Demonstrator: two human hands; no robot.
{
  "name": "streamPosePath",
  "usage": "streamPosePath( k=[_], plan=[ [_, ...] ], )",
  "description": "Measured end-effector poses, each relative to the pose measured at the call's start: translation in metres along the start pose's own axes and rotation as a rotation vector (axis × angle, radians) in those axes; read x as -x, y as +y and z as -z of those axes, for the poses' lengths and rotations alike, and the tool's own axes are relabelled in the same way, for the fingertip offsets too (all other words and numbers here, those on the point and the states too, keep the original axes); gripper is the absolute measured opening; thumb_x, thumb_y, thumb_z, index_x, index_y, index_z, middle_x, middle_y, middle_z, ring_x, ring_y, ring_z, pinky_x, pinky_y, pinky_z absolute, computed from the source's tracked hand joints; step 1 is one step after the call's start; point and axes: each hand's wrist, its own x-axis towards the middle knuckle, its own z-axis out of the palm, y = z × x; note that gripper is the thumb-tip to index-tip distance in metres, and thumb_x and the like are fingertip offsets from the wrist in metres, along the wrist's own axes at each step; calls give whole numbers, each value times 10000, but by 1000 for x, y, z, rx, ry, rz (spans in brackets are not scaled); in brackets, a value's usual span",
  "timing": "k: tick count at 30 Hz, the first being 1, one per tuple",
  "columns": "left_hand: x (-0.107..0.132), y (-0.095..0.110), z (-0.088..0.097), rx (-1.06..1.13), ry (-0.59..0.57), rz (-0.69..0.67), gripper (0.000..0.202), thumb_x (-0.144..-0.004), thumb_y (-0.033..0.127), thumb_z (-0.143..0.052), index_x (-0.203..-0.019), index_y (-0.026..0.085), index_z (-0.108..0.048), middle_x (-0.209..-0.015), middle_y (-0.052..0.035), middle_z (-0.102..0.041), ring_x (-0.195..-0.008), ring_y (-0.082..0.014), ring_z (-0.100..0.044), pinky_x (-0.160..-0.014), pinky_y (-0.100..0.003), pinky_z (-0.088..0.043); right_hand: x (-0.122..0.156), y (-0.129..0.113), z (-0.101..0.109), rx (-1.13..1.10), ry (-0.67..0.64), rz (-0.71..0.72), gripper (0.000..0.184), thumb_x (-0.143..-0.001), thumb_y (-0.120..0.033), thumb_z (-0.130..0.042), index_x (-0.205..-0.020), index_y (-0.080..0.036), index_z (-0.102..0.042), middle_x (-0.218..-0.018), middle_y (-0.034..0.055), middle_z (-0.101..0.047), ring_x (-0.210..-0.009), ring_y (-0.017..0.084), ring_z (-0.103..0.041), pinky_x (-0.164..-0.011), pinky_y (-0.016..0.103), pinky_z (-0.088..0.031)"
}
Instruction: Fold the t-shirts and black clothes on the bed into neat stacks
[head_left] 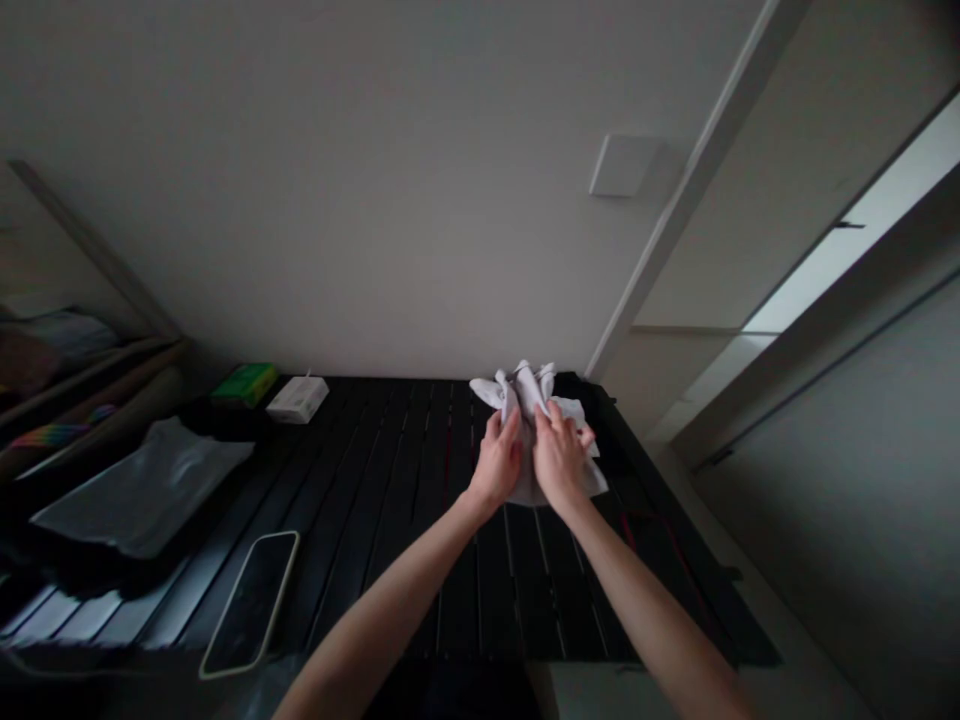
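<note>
A crumpled white cloth [529, 485] lies bunched up near the far right part of the black slatted table [405, 500]. Its folds stick up beyond my fingertips, and I cannot make out whether it is a garment. My left hand [498, 462] pinches the near left side of the bunch. On the other side, my right hand [559, 452] has its fingers closed on the gathered fabric. The two hands are close together, with a strip of cloth showing between them. Parts of the cloth are hidden under the right hand.
At the left rest a phone [253, 603], a translucent plastic bag [154, 485], a green box [245, 383] and a white box [298, 399]. A wall [390, 200] rises behind the table. Dark items lie at its far right corner.
</note>
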Motion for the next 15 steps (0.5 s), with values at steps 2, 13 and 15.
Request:
streamPosePath(
  k=[2,13,15],
  plan=[
    [-17,16,-12,-68,-70,-53,677,-852,185,-491,-1483,258,-259,-1574,-122,-120,-1381,-335,-269,-1055,-517,-339,-25,29,2,104,39,-97,473,-948,-200,-265,-1373,-206,-473,-1498,149,-338,-1178,348,-449,-991,561,-231],
    [55,-63,1,-449,-136,184,573,-838,179,-507,-1399,250,-418,-1582,-98,-127,-1420,-325,-145,-1060,-551,-271,12,71,-109,183,-391,-208,555,-939,-499,-312,-1465,-320,-301,-1550,159,-211,-1378,420,-216,-1055,645,-19],
    [75,-91,25,-533,-103,214,538,-844,178,-497,-1375,251,-452,-1577,-84,-160,-1419,-316,-147,-1060,-543,-274,17,60,-111,229,-309,-208,531,-947,-454,-317,-1456,-304,-330,-1553,160,-204,-1395,429,-161,-1057,646,25]
  ],
)
